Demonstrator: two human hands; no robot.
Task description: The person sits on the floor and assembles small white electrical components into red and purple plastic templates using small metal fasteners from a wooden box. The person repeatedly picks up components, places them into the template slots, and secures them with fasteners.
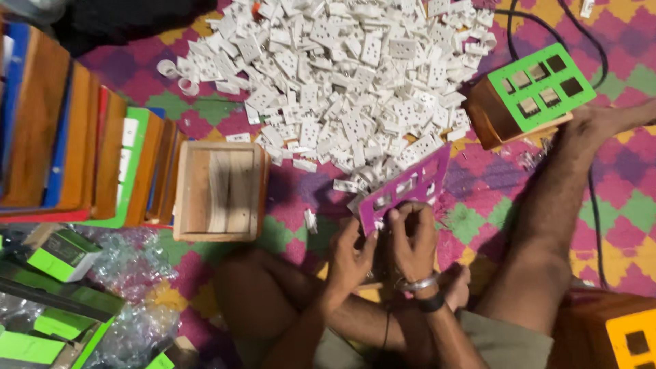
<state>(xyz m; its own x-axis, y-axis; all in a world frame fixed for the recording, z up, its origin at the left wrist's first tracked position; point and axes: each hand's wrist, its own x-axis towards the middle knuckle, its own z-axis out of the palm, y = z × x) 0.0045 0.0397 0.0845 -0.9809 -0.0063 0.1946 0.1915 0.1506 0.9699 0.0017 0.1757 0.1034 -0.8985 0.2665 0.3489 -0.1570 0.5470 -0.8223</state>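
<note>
Presently, findings as follows.
Left hand: left hand [350, 254] curled at the lower corner of the purple rectangular face plate with cut-out windows [404, 193]; thumb against the plate's near edge, fingers folded close behind it, gripping.
Right hand: right hand [412, 240] closed over the same lower edge, just beside the left; fingers bent narrow and pressed to the plate; metal bangle and dark band at the wrist.
Plate position: held tilted above the person's crossed legs, upper end reaching toward the pile; lower end pinched between both sets of fingers; flat, smooth, matt.
Pile: large heap of small white moulded plastic socket modules [342, 89], blocky with pin holes, spread beyond the plate; nearest pieces just beside its upper edge.
Open box: empty square wooden box [220, 191], raw planks, left of the hands, well apart.
Finished unit: wooden box with a green face plate [529, 92], windows fitted, lying to the right; black cable [594, 191] running past it.
Stack: row of wooden boxes with coloured plates [82, 150] at far left.
Floor: woven mat in pink, green and yellow diamonds [615, 225].
</note>
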